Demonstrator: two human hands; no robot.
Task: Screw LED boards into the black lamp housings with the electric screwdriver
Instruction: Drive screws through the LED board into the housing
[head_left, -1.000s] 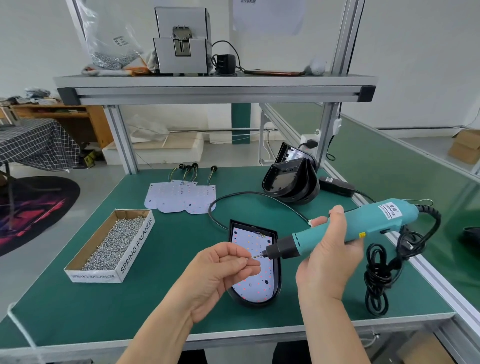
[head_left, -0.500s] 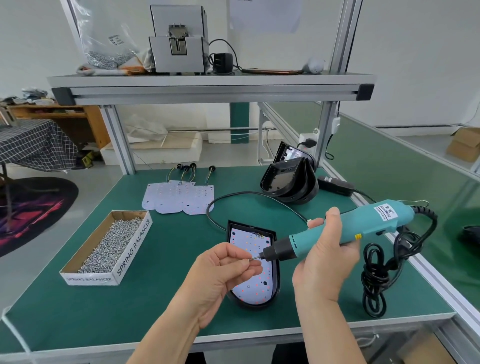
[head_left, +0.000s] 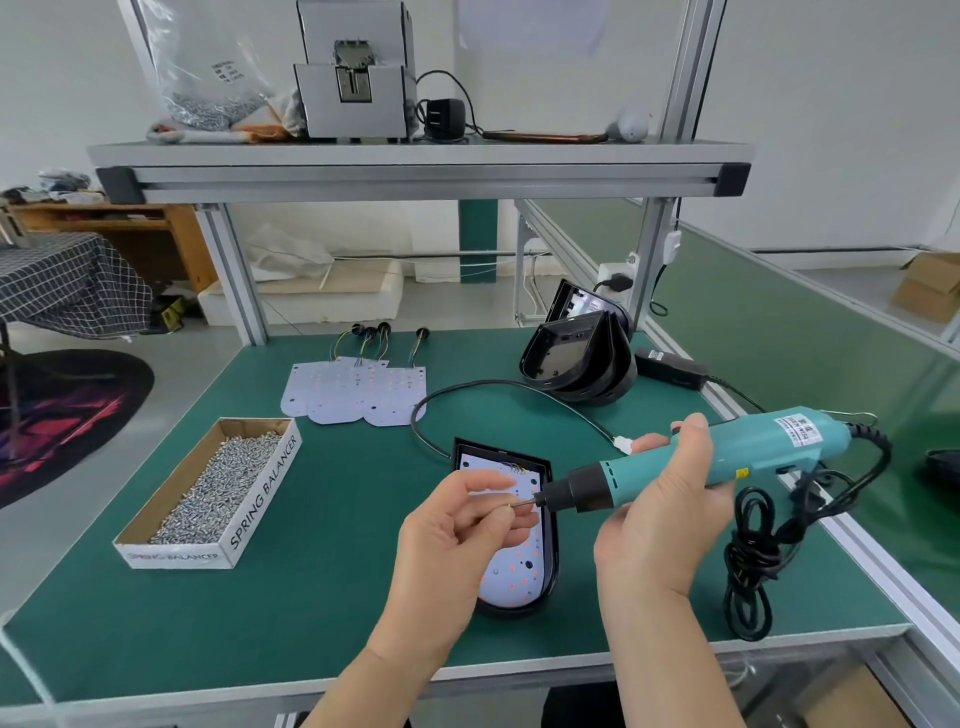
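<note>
A black lamp housing (head_left: 551, 566) lies flat on the green table near its front edge, with a white LED board (head_left: 511, 577) seated inside it. Above the housing, my right hand (head_left: 657, 525) grips a teal electric screwdriver (head_left: 727, 457), held nearly level with its bit pointing left. My left hand (head_left: 457, 535) pinches a small screw at the bit's tip, fingers curled round it. The hands hide much of the board's middle.
A cardboard box of screws (head_left: 208, 493) sits at the left. Spare LED boards (head_left: 358, 387) with wires lie behind, stacked empty housings (head_left: 576, 358) at the back right. The screwdriver's coiled black cable (head_left: 753, 551) lies at the right edge. A shelf (head_left: 415, 166) spans overhead.
Both hands stay together over the housing, the screw still held against the bit. The view has shifted slightly; nothing else moved.
</note>
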